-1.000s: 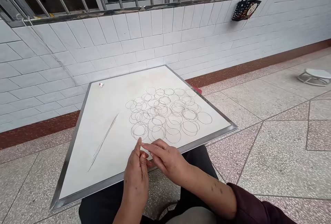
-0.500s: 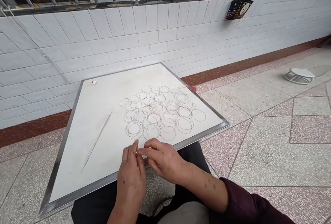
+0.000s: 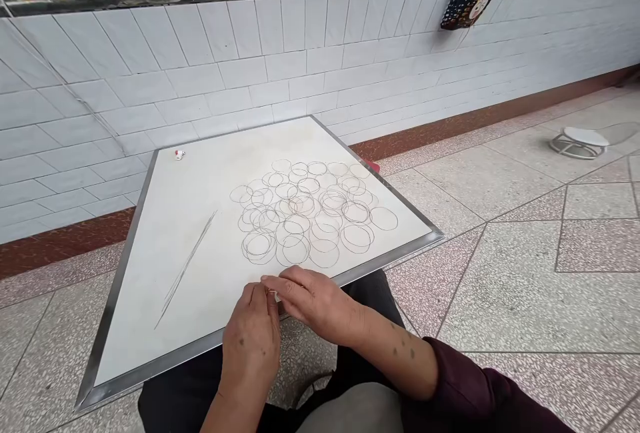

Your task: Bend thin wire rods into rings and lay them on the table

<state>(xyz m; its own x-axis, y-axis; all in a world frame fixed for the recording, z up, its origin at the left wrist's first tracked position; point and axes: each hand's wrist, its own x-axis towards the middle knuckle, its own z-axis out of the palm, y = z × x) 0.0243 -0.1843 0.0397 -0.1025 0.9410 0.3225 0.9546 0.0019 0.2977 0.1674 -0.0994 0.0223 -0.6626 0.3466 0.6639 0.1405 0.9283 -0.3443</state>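
Of the two hands, the left hand point(image 3: 251, 336), index finger upright a second ago, now bunches its fingers, the right hand's point(image 3: 320, 305) fingertips reaching over them.

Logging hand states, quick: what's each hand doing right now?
Left hand: fingers curled in; what it holds, if anything, can't be told.
Right hand: fingers at the left's fingertips; its hold can't be told.

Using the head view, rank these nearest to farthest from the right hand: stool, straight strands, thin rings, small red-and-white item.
1. Thin rings: just ahead.
2. Straight strands: to the left.
3. Small red-and-white item: far left, near the tabletop corner.
4. Stool: far right.
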